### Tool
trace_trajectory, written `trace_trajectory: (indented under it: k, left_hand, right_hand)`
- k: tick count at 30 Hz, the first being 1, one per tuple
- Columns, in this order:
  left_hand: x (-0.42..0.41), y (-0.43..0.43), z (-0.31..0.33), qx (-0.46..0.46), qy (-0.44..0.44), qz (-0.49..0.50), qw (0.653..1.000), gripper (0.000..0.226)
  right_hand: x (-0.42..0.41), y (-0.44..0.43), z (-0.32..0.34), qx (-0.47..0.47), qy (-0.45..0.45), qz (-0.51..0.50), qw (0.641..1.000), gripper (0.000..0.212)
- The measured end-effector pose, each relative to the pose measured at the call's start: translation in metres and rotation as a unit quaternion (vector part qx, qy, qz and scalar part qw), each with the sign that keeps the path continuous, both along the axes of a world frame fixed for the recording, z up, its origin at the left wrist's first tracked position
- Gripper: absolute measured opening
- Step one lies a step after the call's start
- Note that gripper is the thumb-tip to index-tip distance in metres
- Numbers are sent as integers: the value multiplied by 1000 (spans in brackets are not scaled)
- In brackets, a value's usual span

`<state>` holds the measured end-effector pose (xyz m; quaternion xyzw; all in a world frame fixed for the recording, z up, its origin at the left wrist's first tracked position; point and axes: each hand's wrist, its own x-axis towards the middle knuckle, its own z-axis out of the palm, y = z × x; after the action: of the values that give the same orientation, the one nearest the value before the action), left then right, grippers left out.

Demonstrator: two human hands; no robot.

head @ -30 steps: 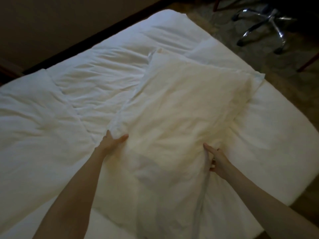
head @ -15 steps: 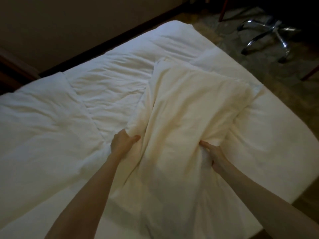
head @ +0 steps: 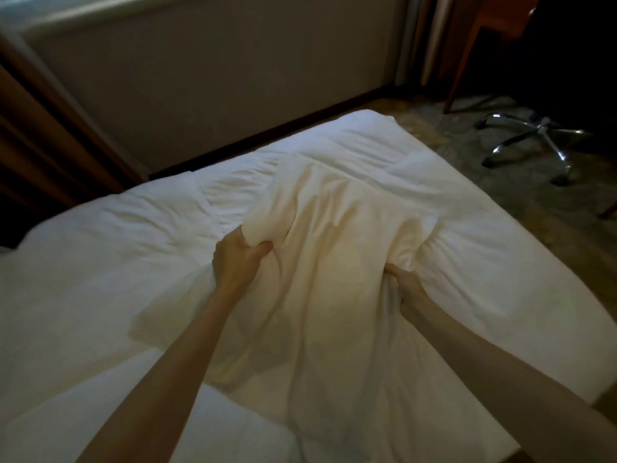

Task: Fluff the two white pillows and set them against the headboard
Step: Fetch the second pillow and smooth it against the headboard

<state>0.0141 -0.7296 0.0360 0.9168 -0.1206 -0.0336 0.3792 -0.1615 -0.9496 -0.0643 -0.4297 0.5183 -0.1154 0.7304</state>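
Note:
A cream-white pillow [head: 337, 248] lies across the white bed [head: 100, 269], bunched up in the middle between my hands. My left hand [head: 235, 262] is shut on a fold of its left edge, thumb on top. My right hand [head: 405, 284] grips the right edge, with its fingers buried in the fabric. The pillow's far end is squeezed narrow and raised off the duvet. Its loose near end drapes toward me. A second pillow is not clearly seen; a white mound [head: 364, 128] lies at the bed's far corner.
A wooden panel [head: 40, 138] stands at the left beyond the bed. A grey wall [head: 233, 78] with a dark baseboard runs behind the bed. A chrome chair base [head: 531, 142] and an orange chair leg [head: 464, 61] stand on the floor at the right.
Both hands have closed on the pillow's sides and pushed inward, bunching it narrower and higher. The view has tilted up, showing the wall and more floor.

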Motion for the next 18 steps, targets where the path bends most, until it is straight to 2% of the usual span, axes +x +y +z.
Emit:
trace_trajectory:
  k: [5,8,18]
  left_hand:
    - [-17,52,60,-72,-46,28,996,35]
    - [-26,92,90,-78,-83,54,992,27]
    - [-66,259,147,-153,-158,128,967,40]
  right_hand:
    - [17,37,40,-10,-46,51,998,64]
    - [28,67,65,-32,-81,84,993,66]
    - [59,211,121,-36,-146,158,976,73]
